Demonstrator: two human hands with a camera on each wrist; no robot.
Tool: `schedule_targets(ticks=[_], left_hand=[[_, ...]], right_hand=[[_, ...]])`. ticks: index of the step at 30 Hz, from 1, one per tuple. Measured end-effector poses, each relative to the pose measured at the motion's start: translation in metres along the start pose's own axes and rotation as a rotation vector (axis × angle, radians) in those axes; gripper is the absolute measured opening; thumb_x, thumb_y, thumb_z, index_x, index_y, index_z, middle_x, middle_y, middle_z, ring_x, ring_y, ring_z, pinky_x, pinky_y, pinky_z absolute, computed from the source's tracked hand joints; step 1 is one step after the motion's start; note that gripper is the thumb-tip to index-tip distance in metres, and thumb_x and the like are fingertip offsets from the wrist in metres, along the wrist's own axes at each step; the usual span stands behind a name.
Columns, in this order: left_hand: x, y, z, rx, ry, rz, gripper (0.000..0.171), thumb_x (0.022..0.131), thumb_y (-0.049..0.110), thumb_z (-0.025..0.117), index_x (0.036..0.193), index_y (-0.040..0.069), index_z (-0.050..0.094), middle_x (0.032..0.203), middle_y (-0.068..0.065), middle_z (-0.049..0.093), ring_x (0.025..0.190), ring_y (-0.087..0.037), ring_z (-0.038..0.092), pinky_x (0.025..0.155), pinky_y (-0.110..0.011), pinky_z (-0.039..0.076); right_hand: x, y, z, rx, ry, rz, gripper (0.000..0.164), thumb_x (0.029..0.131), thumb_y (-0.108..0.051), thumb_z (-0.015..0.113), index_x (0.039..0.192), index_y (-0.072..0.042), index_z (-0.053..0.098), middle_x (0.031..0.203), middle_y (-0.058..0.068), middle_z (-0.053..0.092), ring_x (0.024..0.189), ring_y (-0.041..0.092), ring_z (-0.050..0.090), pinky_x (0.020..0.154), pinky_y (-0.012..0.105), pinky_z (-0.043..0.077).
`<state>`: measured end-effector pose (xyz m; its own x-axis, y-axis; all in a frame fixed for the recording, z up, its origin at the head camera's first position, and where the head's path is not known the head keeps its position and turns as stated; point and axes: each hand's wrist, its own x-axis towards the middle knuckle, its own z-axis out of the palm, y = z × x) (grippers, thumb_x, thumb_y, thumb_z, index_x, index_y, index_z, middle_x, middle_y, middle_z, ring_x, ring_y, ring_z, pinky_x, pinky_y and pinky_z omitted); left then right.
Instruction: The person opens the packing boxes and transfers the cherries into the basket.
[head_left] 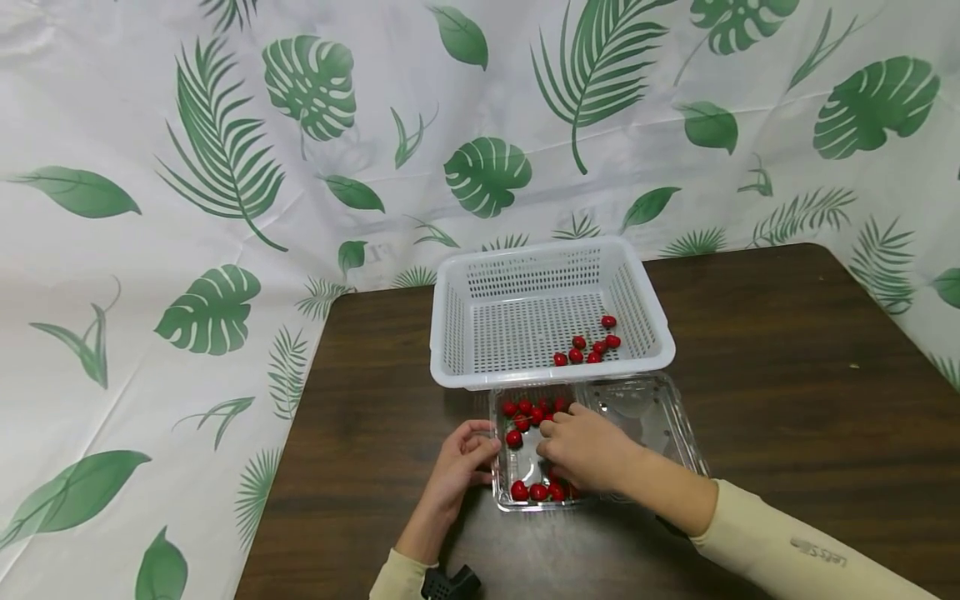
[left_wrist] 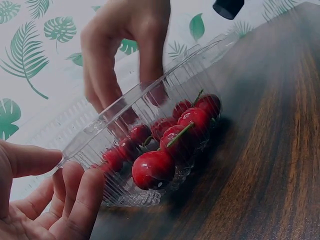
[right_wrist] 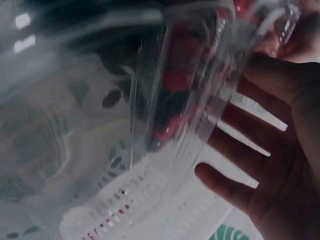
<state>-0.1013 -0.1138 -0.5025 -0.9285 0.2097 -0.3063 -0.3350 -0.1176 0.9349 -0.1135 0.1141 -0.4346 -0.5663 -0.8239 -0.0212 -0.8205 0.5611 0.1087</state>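
Observation:
A clear plastic clamshell box [head_left: 534, 457] lies unfolded on the table, with red cherries [head_left: 520, 490] along its near and far sides. At the box's left edge, my left hand [head_left: 459, 460] pinches the rim between thumb and fingers, as the left wrist view shows near its corner [left_wrist: 62, 160]. My right hand [head_left: 588, 450] reaches down into the cherry-filled half. Its fingers [left_wrist: 102, 85] and thumb stand apart among the cherries [left_wrist: 155, 169], the tips partly behind the plastic wall. In the right wrist view the right hand [right_wrist: 280, 150] shows straight, spread fingers.
Behind the box stands a white perforated basket [head_left: 551, 375], with several cherries [head_left: 576, 355] in its near right corner. The clamshell's lid [head_left: 637, 417] lies flat to the right, under the right forearm. A leaf-print curtain [head_left: 300, 208] hangs behind the dark wooden table [head_left: 787, 358].

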Motion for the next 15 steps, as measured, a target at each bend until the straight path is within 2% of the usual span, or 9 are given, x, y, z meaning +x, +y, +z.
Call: schedule_targets(ticks=[3, 7, 15], left_hand=[[-0.0007, 0.0004, 0.0006, 0.002, 0.0, -0.002, 0.038, 0.092, 0.008, 0.066, 0.123, -0.004, 0.05, 0.078, 0.002, 0.058, 0.065, -0.011, 0.055, 0.054, -0.025, 0.05], [-0.0006, 0.002, 0.0014, -0.001, 0.0, 0.002, 0.038, 0.091, 0.008, 0.067, 0.123, -0.004, 0.05, 0.078, 0.002, 0.058, 0.065, -0.011, 0.055, 0.054, -0.025, 0.05], [-0.0008, 0.0002, 0.0005, -0.003, 0.004, 0.0, 0.039, 0.091, 0.008, 0.067, 0.124, -0.004, 0.05, 0.078, 0.001, 0.058, 0.066, -0.011, 0.055, 0.053, -0.024, 0.05]], right_hand=[[-0.0012, -0.0048, 0.0048, -0.044, -0.018, 0.008, 0.016, 0.08, -0.038, 0.076, 0.082, -0.023, 0.071, 0.077, -0.004, 0.058, 0.074, 0.018, 0.059, 0.066, 0.034, 0.041], [-0.0021, -0.0069, 0.0063, -0.047, -0.034, 0.009, 0.015, 0.077, -0.035, 0.077, 0.077, -0.023, 0.068, 0.077, -0.003, 0.06, 0.072, 0.019, 0.061, 0.065, 0.034, 0.04], [0.0, -0.0096, 0.0088, -0.012, -0.061, 0.021, 0.01, 0.076, -0.025, 0.079, 0.081, -0.023, 0.071, 0.077, -0.003, 0.06, 0.069, 0.018, 0.061, 0.064, 0.033, 0.04]])
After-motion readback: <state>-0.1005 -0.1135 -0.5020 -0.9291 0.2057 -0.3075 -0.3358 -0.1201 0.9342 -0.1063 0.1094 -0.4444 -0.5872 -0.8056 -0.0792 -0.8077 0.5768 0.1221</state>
